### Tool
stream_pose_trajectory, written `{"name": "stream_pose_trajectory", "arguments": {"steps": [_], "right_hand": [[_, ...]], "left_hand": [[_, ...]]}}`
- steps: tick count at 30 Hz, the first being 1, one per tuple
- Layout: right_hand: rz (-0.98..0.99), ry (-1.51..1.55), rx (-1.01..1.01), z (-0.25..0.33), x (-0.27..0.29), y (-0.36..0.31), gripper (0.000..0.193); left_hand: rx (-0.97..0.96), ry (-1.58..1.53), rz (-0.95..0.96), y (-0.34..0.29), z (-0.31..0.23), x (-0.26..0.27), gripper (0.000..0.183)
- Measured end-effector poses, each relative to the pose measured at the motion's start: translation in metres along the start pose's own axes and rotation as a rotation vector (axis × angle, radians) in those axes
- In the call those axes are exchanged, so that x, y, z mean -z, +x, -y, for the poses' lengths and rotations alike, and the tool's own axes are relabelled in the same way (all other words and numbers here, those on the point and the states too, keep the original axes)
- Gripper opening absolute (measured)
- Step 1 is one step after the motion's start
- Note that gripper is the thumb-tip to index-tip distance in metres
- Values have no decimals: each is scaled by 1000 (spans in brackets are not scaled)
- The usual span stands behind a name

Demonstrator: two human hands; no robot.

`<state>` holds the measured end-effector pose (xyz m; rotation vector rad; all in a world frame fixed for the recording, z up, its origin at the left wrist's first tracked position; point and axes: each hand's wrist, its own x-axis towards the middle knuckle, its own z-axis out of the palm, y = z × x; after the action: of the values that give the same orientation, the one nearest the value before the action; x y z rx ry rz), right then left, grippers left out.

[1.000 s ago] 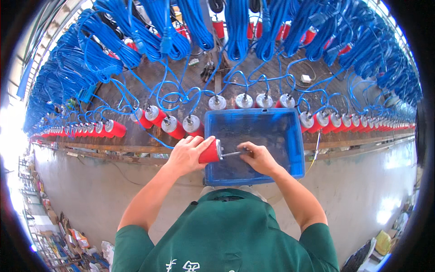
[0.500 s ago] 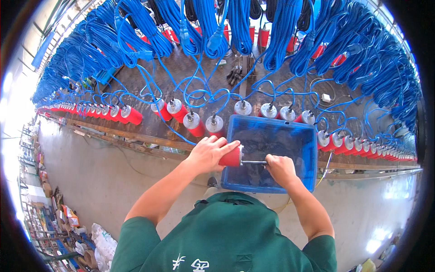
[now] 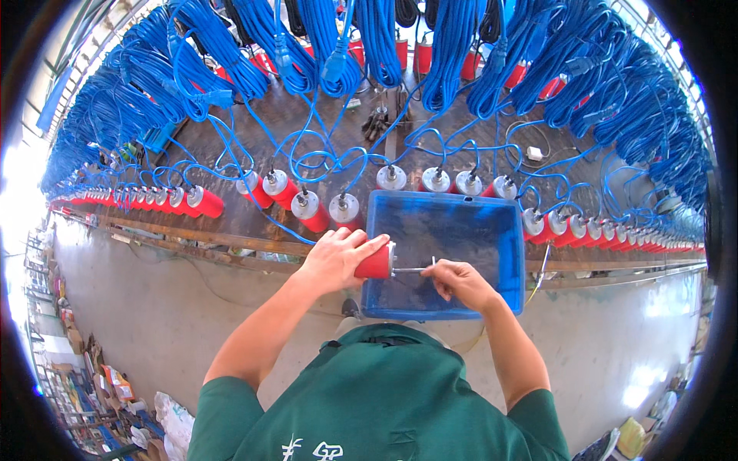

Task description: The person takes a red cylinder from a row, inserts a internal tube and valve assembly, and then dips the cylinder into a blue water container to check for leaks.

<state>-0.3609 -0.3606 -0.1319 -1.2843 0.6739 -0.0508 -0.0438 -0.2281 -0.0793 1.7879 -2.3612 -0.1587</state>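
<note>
A: ok from up over the shoulders, what's the left hand [image 3: 338,260] actually got?

B: A red cylinder [image 3: 373,265] lying on its side, thumb and fingers wrapped snugly round it. Silver end faces right.

A: And the right hand [image 3: 463,284]?

B: Just right of that, fingertips bunched at the crossbar end of a thin metal rod [image 3: 409,270]. Can't tell if they're pinching it or only pushing. The rod's other end meets the cylinder's silver face.

A: What's that under the grip, a tub?

B: Yeah, blue bin [image 3: 510,265]. The cylinder sits across its left wall, rod over the inside. Bottom's dark and smudgy, too murky to say what's lying in it lol.

A: And beyond the hands?

B: Bench [image 3: 192,237] with rows of other cylinders [image 3: 310,213], both sides of the bin, plus big blue cable coils [image 3: 380,46] behind.
</note>
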Motion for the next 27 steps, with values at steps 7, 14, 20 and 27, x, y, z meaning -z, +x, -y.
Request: {"name": "stream_pose_trajectory", "arguments": {"steps": [7,14,20,27], "right_hand": [[-233,-1004,192,15,-19,6,48],[-243,-1107,123,7,-9,15,48],[-76,145,-44,19,-11,-9,50],[-70,-322,132,22,-16,-6,43]], "left_hand": [[-21,39,44,4,-2,4,108],[0,8,28,4,-4,3,107],[-2,6,10,2,-4,3,107],[11,-6,-12,0,-2,0,107]]}}
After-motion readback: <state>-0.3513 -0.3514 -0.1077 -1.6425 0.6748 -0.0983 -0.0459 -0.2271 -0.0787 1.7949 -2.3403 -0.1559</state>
